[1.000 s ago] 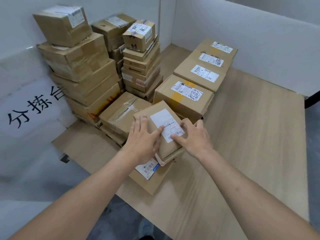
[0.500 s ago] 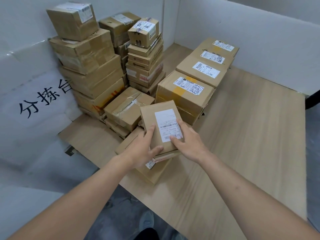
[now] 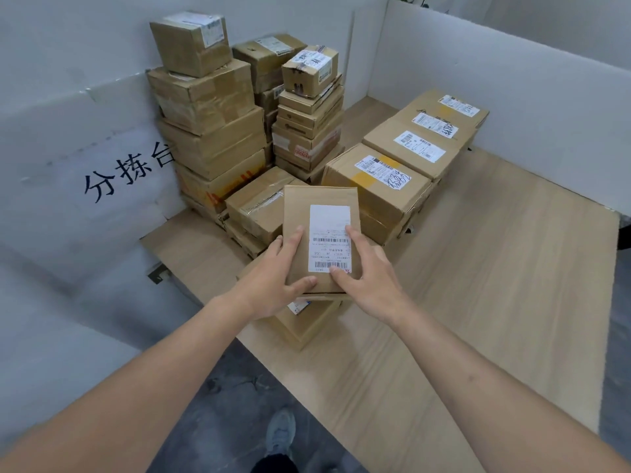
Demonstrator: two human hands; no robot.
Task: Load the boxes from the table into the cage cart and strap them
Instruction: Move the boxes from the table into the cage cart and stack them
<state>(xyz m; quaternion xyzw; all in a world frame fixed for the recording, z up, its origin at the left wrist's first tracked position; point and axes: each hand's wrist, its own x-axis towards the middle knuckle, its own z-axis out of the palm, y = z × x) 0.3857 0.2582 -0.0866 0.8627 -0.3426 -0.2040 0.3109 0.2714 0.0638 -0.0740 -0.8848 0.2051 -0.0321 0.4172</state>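
A small flat cardboard box (image 3: 297,213) with a white barcode label lies on top of a low stack near the table's front corner. My left hand (image 3: 273,281) grips its left edge, thumb on the near top face. My right hand (image 3: 368,271) grips its right edge, with the thumb on the label's lower corner. Under it lies another flat box (image 3: 304,324) that juts over the table edge. Many more cardboard boxes stand behind. The cage cart is out of view.
Tall box stacks (image 3: 211,131) stand at the back left against a white panel with black characters (image 3: 68,186). A row of labelled boxes (image 3: 403,172) runs toward the back right. The wooden table (image 3: 495,285) spreads right. My shoe (image 3: 280,435) shows on the grey floor.
Both hands have shifted from the box's top face to its side edges, and the box has turned square to me. The view has drifted left, so the stacks now sit further right.
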